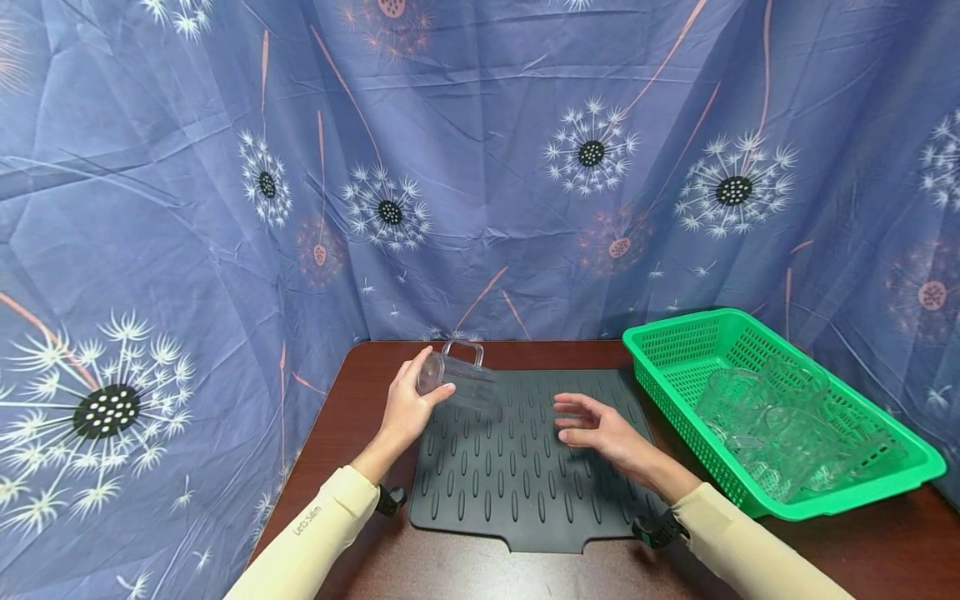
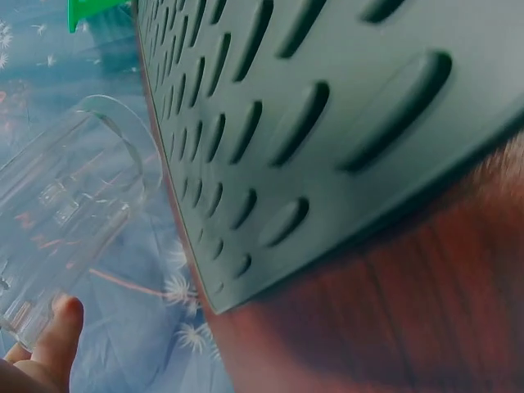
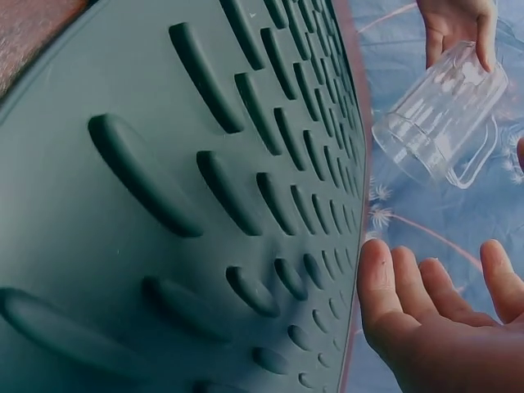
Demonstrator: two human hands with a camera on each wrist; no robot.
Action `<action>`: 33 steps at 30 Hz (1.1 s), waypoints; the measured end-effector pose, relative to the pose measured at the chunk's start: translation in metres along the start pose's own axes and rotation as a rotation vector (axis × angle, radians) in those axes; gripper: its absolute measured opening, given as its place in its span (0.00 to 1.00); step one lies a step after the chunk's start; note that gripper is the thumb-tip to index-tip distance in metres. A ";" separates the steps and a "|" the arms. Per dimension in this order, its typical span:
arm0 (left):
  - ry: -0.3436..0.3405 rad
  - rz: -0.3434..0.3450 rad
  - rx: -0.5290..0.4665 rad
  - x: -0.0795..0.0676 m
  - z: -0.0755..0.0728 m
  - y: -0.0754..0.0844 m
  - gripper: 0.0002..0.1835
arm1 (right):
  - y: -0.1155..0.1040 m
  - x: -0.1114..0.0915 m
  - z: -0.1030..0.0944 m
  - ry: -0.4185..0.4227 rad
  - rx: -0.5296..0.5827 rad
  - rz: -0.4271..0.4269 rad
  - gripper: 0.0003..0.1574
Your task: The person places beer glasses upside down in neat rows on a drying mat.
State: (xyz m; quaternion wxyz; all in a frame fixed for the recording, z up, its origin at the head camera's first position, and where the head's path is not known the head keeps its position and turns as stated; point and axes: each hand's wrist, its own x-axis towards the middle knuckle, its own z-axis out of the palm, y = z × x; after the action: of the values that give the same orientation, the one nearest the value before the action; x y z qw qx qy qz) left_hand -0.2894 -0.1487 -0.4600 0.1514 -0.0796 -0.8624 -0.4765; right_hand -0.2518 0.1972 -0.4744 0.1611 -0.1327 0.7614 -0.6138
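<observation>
A clear mug [image 1: 468, 382] with a squared handle is tilted on its side above the mat's left part. My left hand [image 1: 411, 402] grips it round its base end, thumb along the near side. In the right wrist view the mug [image 3: 442, 115] has its mouth pointing away from the left hand [image 3: 458, 24], its handle sticking out to one side. To the right, my right hand [image 1: 600, 429] hovers over the grey ridged mat [image 1: 517, 467] with fingers loosely bent and nothing in them. Its fingers [image 3: 378, 278] are spread apart from the thumb.
A green plastic basket [image 1: 675, 417] stands on the right side of the brown table [image 1: 450, 567], with several clear glass mugs [image 1: 787, 425] piled inside. Behind and to the left hangs a blue curtain [image 1: 480, 167] with dandelion prints, close to the table's edges.
</observation>
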 end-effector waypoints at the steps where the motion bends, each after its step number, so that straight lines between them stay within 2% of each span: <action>1: -0.001 0.002 0.011 0.002 -0.001 0.000 0.42 | -0.001 -0.001 -0.001 0.007 -0.013 0.003 0.44; 9: 0.011 0.042 0.112 0.013 -0.007 -0.002 0.44 | -0.007 -0.007 -0.005 0.028 -0.078 -0.035 0.44; 16: -0.005 0.029 0.170 0.020 -0.007 -0.005 0.43 | -0.009 -0.009 -0.009 0.056 -0.124 -0.054 0.43; 21: -0.021 0.021 0.196 0.024 -0.004 -0.005 0.42 | -0.011 -0.009 -0.011 0.074 -0.144 -0.052 0.43; 26: -0.020 0.044 0.216 0.030 0.002 -0.004 0.42 | -0.014 -0.006 -0.015 0.097 -0.182 -0.073 0.43; 33: -0.039 0.057 0.227 0.035 0.007 -0.004 0.41 | -0.028 -0.004 -0.025 0.102 -0.241 -0.157 0.43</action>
State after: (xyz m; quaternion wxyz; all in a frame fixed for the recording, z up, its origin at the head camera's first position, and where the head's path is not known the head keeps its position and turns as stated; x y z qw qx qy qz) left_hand -0.3245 -0.1447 -0.4550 0.1563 -0.0955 -0.9110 -0.3694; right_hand -0.2585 0.2151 -0.4420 0.0567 -0.1790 0.8241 -0.5344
